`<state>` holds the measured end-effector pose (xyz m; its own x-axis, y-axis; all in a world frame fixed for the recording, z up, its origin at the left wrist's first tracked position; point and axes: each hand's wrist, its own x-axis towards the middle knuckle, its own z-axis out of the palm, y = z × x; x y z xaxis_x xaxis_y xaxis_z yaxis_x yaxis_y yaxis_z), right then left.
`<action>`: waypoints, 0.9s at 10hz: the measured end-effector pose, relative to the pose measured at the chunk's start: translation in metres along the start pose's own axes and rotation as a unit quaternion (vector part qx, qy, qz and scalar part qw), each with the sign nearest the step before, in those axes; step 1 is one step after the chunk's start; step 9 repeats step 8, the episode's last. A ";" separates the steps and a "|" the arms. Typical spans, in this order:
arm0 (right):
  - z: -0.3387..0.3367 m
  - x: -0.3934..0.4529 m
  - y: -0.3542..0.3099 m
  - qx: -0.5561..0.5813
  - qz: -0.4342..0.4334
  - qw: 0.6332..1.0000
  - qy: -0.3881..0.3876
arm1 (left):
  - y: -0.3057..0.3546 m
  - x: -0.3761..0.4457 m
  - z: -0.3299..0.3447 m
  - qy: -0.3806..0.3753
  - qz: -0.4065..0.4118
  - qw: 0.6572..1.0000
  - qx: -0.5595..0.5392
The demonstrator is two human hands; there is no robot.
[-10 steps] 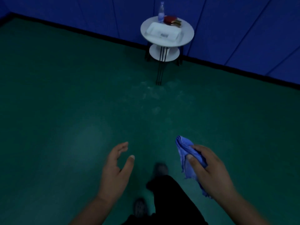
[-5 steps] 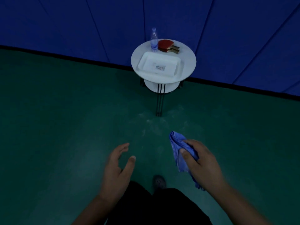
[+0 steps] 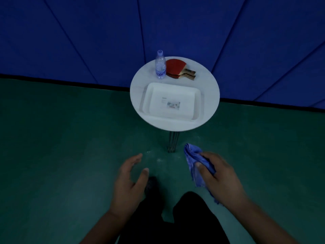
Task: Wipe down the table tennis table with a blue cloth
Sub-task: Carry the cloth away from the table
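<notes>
My right hand (image 3: pixel 220 175) grips a crumpled blue cloth (image 3: pixel 192 160), which sticks out ahead of the fingers and hangs below the palm. My left hand (image 3: pixel 129 180) floats beside it, fingers relaxed and spread, holding nothing. Both hands hover over a green floor, a short way in front of a small round white side table (image 3: pixel 209 95). No table tennis table is in view.
On the side table lie a white rectangular tray (image 3: pixel 149 95), a clear water bottle (image 3: pixel 160 65) and two red paddles (image 3: pixel 177 68). Its thin metal leg (image 3: pixel 173 141) stands just ahead of my hands. A blue padded wall (image 3: pixel 88 36) runs behind. My dark trouser legs (image 3: pixel 184 217) fill the bottom.
The side table has come much closer and lower in the view as I walk toward it. My hands keep their pose, the cloth still in the right one.
</notes>
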<state>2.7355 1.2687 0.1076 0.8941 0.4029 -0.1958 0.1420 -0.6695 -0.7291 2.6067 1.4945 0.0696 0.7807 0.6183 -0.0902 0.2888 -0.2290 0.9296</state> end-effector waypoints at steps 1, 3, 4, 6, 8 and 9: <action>0.008 0.059 -0.008 -0.002 0.012 1.000 -0.002 | 0.004 0.066 0.011 -0.014 -0.005 1.000 0.012; 0.035 0.189 0.006 0.015 0.015 0.999 -0.026 | 0.003 0.167 0.048 -0.027 0.000 0.999 0.046; 0.058 0.260 0.027 0.009 0.017 0.999 -0.044 | -0.004 0.205 0.068 -0.024 0.009 0.999 0.037; 0.117 0.391 0.064 -0.071 0.067 0.991 -0.088 | -0.025 0.261 0.100 -0.046 -0.031 0.998 0.026; 0.153 0.439 0.079 -0.059 0.098 0.987 -0.112 | -0.037 0.295 0.110 -0.068 -0.033 0.996 0.052; 0.153 0.439 0.079 -0.059 0.098 0.987 -0.112 | -0.037 0.295 0.110 -0.068 -0.033 0.996 0.052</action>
